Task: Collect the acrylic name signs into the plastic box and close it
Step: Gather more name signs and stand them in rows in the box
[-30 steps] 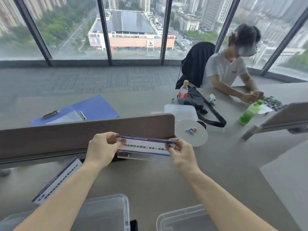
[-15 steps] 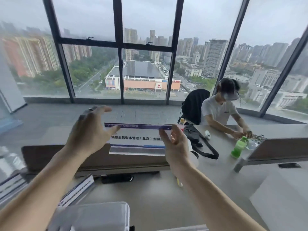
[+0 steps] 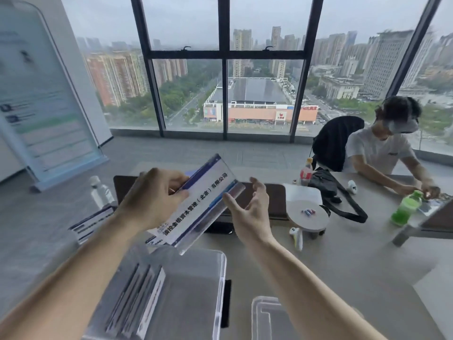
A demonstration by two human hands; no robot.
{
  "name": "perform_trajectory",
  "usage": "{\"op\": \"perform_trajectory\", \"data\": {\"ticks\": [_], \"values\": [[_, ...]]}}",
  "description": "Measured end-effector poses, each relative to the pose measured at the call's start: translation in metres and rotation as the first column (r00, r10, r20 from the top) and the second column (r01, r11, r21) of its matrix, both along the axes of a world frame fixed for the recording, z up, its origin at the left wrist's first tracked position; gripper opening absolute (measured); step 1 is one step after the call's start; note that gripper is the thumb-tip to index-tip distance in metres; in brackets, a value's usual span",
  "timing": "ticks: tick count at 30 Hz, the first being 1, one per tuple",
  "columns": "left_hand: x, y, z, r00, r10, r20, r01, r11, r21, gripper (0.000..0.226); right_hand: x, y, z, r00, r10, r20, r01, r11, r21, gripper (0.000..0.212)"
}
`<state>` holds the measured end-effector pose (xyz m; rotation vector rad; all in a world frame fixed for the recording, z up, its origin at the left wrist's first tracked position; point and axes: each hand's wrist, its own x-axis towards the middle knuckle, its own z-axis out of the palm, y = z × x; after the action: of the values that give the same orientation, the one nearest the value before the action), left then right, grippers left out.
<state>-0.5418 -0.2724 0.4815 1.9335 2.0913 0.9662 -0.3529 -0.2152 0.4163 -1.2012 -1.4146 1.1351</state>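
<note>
My left hand grips the upper left edge of an acrylic name sign, white with blue bands and dark characters, tilted diagonally above the table. My right hand is open beside the sign's clear base, fingers spread, thumb close to its edge. Below them stands the clear plastic box, open, with several name signs standing on edge in its left part. The box's clear lid lies to the right at the bottom edge. Another name sign lies on the table at the left.
A brown desk divider runs behind the hands. A person in a white shirt sits at the far right beside a green bottle, a black bag and a red-labelled bottle. A round white disc lies near the divider.
The sign has swung from level to a steep diagonal and come down over the box. My right hand has let go of its end; my left hand now holds it alone.
</note>
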Motion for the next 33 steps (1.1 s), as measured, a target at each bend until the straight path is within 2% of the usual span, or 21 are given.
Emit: {"op": "perform_trajectory", "data": {"ticks": [3,4,6,9,11,14,21,24,33], "values": [[-0.026,-0.013,-0.01,0.987,0.079,0.142,-0.076,0.997,-0.028,0.019,-0.033,-0.022,-0.02,0.956,0.092,-0.277,-0.178,0.936,-0.305,0.072],[-0.034,-0.016,-0.014,0.978,0.1,0.183,-0.094,0.995,-0.043,0.018,-0.047,-0.027,-0.026,0.932,0.102,-0.348,-0.231,0.907,-0.352,0.064],[-0.05,-0.022,-0.023,0.96,0.143,0.241,-0.131,0.989,-0.065,0.014,-0.076,-0.034,-0.037,0.91,0.115,-0.399,-0.279,0.881,-0.382,0.042],[-0.067,-0.028,-0.037,0.949,0.18,0.258,-0.169,0.983,-0.066,0.01,-0.114,-0.04,-0.051,0.911,0.101,-0.399,-0.272,0.875,-0.4,0.026],[-0.076,-0.031,-0.048,0.951,0.185,0.249,-0.171,0.982,-0.076,0.011,-0.132,-0.042,-0.065,0.908,0.076,-0.411,-0.265,0.866,-0.425,0.026],[-0.087,-0.033,-0.07,0.949,0.224,0.224,-0.202,0.972,-0.117,0.025,-0.149,-0.048,-0.09,0.92,0.043,-0.39,-0.246,0.837,-0.488,0.026],[-0.099,-0.028,-0.136,0.938,0.19,0.289,-0.068,0.92,-0.386,0.033,-0.155,-0.049,-0.154,0.937,0.063,-0.345,-0.27,0.757,-0.595,0.037],[-0.099,-0.029,-0.178,0.928,0.234,0.291,-0.065,0.869,-0.491,0.039,-0.153,-0.052,-0.19,0.951,0.069,-0.301,-0.256,0.719,-0.646,0.039],[-0.095,-0.042,-0.317,0.879,0.388,0.278,-0.131,0.755,-0.642,0.041,-0.162,-0.06,-0.318,0.99,0.08,-0.114,-0.139,0.585,-0.799,0.037]]}}
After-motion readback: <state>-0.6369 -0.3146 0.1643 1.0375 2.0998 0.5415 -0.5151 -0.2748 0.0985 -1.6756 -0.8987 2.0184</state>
